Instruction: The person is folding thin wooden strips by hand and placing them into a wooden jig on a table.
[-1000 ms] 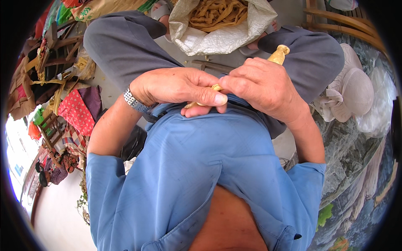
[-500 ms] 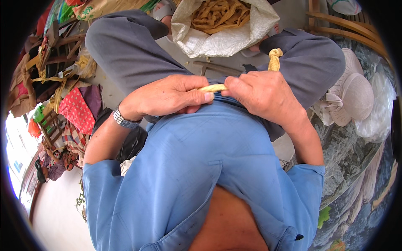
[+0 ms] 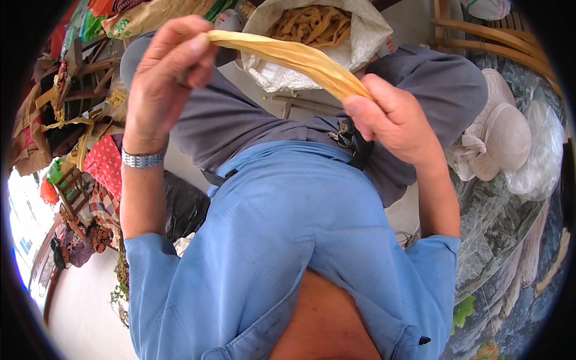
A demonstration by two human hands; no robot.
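Between my two hands stretches a long yellow, wrinkled strip (image 3: 288,53), held up above my lap. It looks like dried plant fibre or a dried vegetable strip; I cannot tell which. My left hand (image 3: 171,78), raised over my left knee, pinches the narrow end. Lower down at the right, my right hand (image 3: 393,117) grips the wider end between thumb and fingers. Behind the strip, between my feet, stands a white woven sack (image 3: 375,36) with its top folded open. Several tan strips (image 3: 309,25) lie heaped inside it.
A pale sun hat (image 3: 507,135) lies right of my knee beside clear plastic bags (image 3: 540,162). Wooden chair parts (image 3: 492,33) stand at the far right. Cloths, including a red patterned one (image 3: 103,165), and wooden chairs crowd the left. A black bag (image 3: 183,204) lies by my left elbow.
My hands have risen from my waist and moved apart, the left one going up and left. The twisted yellow strip is now spread out flatter and longer between them.
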